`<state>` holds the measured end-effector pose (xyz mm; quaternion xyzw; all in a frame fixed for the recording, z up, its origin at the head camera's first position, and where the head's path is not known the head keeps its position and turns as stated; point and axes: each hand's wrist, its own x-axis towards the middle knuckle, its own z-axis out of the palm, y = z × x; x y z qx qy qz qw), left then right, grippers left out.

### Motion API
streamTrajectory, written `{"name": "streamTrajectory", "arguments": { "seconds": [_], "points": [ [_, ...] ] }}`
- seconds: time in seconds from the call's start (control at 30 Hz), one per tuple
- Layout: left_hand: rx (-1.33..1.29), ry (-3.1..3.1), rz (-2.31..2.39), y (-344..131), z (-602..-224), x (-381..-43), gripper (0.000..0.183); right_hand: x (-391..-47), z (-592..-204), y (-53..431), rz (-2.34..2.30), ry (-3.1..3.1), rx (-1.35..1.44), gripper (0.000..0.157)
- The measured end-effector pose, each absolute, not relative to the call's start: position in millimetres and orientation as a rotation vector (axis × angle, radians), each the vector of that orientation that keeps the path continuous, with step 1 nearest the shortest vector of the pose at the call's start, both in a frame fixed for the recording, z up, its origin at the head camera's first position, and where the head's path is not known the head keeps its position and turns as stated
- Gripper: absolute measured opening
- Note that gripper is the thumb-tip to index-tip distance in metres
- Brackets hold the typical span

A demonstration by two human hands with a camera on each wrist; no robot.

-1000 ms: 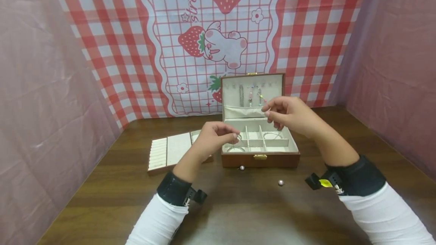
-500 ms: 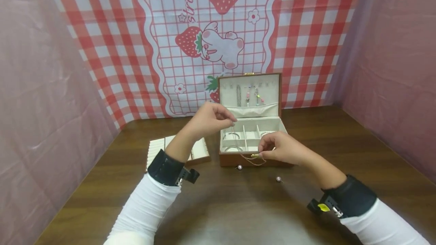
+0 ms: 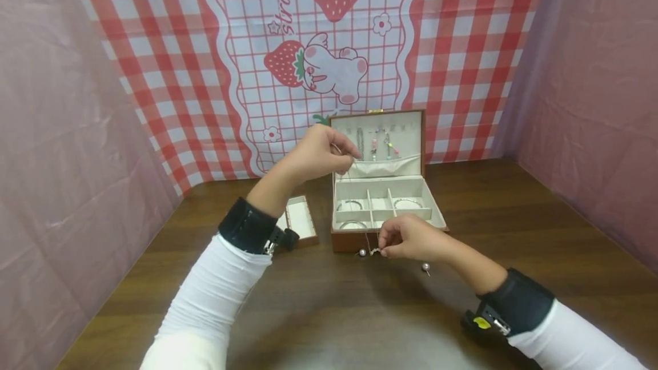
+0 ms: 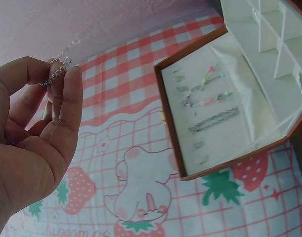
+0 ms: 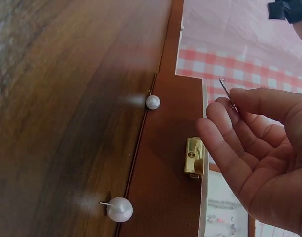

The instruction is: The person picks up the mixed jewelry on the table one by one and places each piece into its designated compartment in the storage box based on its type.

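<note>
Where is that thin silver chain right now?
The chain is stretched between both hands: the left hand pinches its upper end before the jewellery box lid, the right hand its lower end.

Brown jewellery box (image 3: 389, 240), red-checked strawberry backdrop (image 3: 288, 44)

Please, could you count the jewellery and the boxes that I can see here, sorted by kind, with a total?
Pearl earrings on the table: 2
Thin chain held between both hands: 1
Bangles in the box compartments: 3
Pieces hanging in the lid: 3
Jewellery box: 1
Removed tray: 1
Total: 11
</note>
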<state>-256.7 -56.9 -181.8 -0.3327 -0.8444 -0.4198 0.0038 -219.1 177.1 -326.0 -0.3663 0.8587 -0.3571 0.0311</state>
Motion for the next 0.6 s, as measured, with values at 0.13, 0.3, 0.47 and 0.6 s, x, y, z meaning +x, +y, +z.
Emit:
{"name": "streamTrajectory", "arguments": {
  "seconds": [0.13, 0.3, 0.47, 0.6],
  "points": [
    [-1.028, -2.674, -1.186, -54, -170, -257, 0.014, -219, -324, 179, -1.102, 2.657, -1.133, 0.013],
    [-0.986, -2.697, -1.056, -55, -156, -260, 0.012, -221, -315, 189, -1.107, 2.731, -1.077, 0.011],
    [-0.937, -2.704, -0.942, -57, -144, -266, 0.009, -224, -301, 208, -0.994, 3.024, -0.933, 0.009],
    [-0.898, -2.678, -0.783, -60, -137, -275, 0.008, -232, -297, 228, -0.800, 3.281, -0.793, 0.006]
  ]
}}
